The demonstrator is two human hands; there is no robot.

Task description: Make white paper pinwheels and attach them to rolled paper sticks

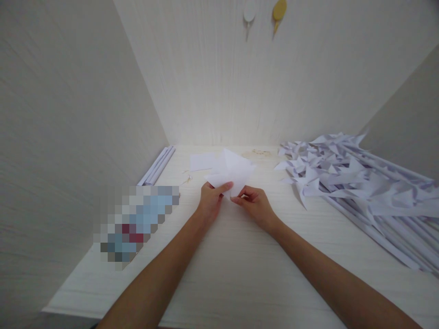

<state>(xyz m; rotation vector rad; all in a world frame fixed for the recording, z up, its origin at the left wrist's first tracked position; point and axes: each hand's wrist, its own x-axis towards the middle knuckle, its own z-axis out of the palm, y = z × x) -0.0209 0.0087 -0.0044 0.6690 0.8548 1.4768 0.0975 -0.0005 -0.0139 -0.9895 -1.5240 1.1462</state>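
A folded white paper piece (231,169) with pointed flaps, shaped like a paper pinwheel, is held up over the table between both hands. My left hand (211,198) is closed on its lower left side, with the thumb lying across the front. At the lower right edge, my right hand (254,201) pinches the paper between thumb and fingertips. Behind it, a flat white paper sheet (200,161) lies on the table, partly hidden by the piece. A few small pale sticks or pins (188,179) rest near my left hand.
Several paper pinwheels on rolled paper sticks (329,169) are heaped at the right. Rolled paper tubes (158,165) lie at the left beside a blurred-out object (147,217). Small tan bits (260,152) sit at the back. Two hooks (249,13) are on the wall.
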